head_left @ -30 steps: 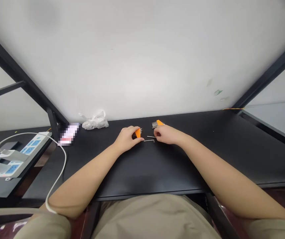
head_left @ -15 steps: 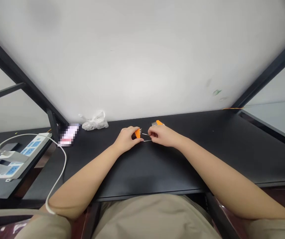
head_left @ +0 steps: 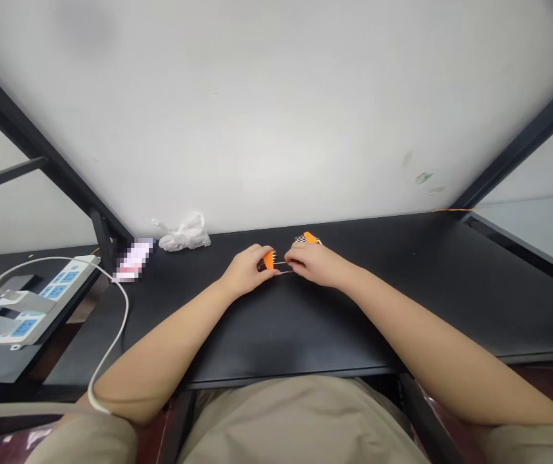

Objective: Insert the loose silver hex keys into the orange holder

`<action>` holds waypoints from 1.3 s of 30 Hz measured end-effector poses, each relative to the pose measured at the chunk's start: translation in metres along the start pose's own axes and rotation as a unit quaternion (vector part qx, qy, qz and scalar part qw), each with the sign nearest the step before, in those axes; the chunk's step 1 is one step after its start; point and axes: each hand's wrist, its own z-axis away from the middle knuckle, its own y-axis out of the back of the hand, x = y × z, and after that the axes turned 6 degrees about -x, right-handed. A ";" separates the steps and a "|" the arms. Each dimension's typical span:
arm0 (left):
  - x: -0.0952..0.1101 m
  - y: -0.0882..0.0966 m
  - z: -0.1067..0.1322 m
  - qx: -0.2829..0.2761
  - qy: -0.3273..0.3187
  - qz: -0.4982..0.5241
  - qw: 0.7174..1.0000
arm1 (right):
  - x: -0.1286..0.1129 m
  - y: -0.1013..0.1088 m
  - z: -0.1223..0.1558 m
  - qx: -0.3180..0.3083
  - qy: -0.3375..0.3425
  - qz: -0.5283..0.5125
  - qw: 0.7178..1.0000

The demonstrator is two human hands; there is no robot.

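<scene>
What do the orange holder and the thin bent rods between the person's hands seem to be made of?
The orange holder in the left hand looks like moulded plastic: solid, opaque colour with a smooth, fairly matte surface. The thin bent rods look like bright steel, since they catch the light in a silvery line, though they are too small to tell the exact metal.

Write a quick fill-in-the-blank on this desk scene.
1. The left hand grips a hex key holder coloured ____.
2. Beyond the right hand lies another hex key holder on the ____ desk.
3. Thin metal hex keys show between the two ____.
4. Near the far edge sits a plastic bag coloured ____.

Answers: orange; black; hands; white.
</scene>
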 end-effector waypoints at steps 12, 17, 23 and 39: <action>0.009 0.001 0.000 -0.002 -0.029 0.001 1.000 | -0.014 -0.023 -0.010 0.070 0.046 -0.125 0.989; 0.007 0.002 -0.001 0.000 -0.025 0.002 1.000 | -0.010 -0.018 -0.010 0.075 0.010 -0.168 0.983; 0.003 0.000 -0.001 0.010 -0.018 -0.005 1.000 | 0.020 -0.004 -0.004 -0.033 -0.047 -0.069 0.996; 0.001 -0.001 -0.002 0.012 -0.015 -0.007 1.000 | 0.025 0.001 -0.003 -0.169 -0.170 -0.024 0.971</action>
